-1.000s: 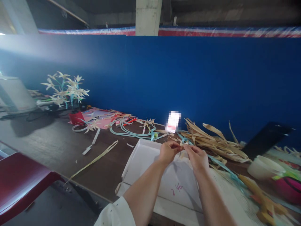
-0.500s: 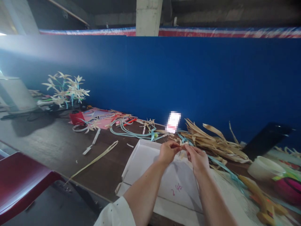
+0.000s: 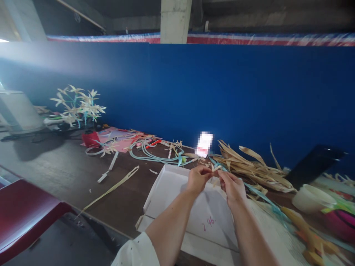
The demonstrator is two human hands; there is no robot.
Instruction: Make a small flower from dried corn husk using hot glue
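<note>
My left hand point(image 3: 198, 178) and my right hand point(image 3: 232, 186) meet over the far part of an open white cardboard box point(image 3: 172, 192), fingertips almost touching. Both are closed in a pinch on a small piece of pale dried husk point(image 3: 215, 168), whose curled ends stick up above the fingers. Most of the piece is hidden by the fingers. Purple handwriting marks the box floor. Just beyond my right hand lies a pile of dried corn husks point(image 3: 246, 166). A split pale husk strip point(image 3: 113, 186) rests on the table to the left.
Light-blue cord point(image 3: 149, 159) lies coiled behind the box, near a bright blurred screen point(image 3: 204, 144). Husk flowers point(image 3: 80, 105) stand at the left. On the right are a yellow glue gun point(image 3: 305, 231), a white bowl point(image 3: 313, 197) and a dark panel point(image 3: 316, 164). A blue partition point(image 3: 177, 88) rises behind.
My fingers have shifted very slightly around the husk piece, and its pale curled ends show more clearly above them. Everything else lies as before.
</note>
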